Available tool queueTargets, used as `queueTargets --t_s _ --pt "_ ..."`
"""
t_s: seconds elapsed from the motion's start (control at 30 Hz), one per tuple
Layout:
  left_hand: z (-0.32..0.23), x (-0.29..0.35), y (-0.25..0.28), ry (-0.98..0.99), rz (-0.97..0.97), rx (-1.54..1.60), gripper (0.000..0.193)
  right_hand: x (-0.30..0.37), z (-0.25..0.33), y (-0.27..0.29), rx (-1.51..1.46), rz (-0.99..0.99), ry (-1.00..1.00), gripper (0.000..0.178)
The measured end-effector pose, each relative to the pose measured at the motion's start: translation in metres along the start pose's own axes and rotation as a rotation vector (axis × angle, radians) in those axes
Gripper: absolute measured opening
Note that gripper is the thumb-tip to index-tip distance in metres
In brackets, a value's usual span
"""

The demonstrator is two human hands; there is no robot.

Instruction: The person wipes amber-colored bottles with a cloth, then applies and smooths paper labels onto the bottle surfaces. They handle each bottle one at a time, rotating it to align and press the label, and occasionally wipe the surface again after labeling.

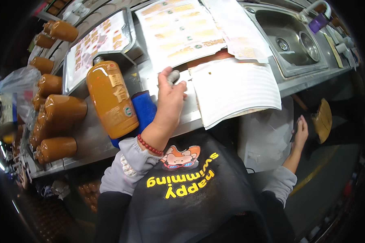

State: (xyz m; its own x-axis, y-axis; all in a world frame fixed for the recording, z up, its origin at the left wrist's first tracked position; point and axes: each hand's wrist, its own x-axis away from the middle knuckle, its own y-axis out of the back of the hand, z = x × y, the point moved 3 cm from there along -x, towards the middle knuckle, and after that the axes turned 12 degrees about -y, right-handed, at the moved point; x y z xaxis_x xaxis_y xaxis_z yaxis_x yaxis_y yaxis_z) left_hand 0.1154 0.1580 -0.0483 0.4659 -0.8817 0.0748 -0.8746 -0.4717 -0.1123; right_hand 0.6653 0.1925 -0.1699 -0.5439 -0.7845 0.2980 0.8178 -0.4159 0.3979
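Observation:
My left hand (171, 97), with a red bead bracelet, hovers over the metal counter with curled fingers. A small grey lump (173, 76) shows at its fingertips; whether held or worn on a finger, I cannot tell. Left of this hand, a brown glazed bottle (109, 97) with raised gold characters and a dark neck lies on a blue cloth (144, 107). To the hand's right is a stack of white sheets (235, 91). My right hand (300, 133) hangs low beyond the counter edge, fingers stretched and holding nothing, beside a white plastic-lined bin (267, 135).
Several brown bottles (65, 111) crowd the left side. A metal tray (134, 40) holds a printed label sheet (99, 44); more printed sheets (182, 28) lie behind. At the far right sits a steel sink (286, 44) with a faucet (318, 8). A tan curved piece (323, 120) is below.

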Motion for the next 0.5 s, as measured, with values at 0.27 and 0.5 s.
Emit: queueTargets --t_s 0.27,0.5 --pt "0.003 -0.002 -0.012 -0.439 0.214 -0.956 0.037 0.174 0.249 -0.207 0.452 0.82 1.072 0.028" --pt "-0.001 -0.005 -0.019 -0.388 0.122 -0.972 0.024 0.204 0.273 -0.288 0.484 0.956 1.318 0.029"
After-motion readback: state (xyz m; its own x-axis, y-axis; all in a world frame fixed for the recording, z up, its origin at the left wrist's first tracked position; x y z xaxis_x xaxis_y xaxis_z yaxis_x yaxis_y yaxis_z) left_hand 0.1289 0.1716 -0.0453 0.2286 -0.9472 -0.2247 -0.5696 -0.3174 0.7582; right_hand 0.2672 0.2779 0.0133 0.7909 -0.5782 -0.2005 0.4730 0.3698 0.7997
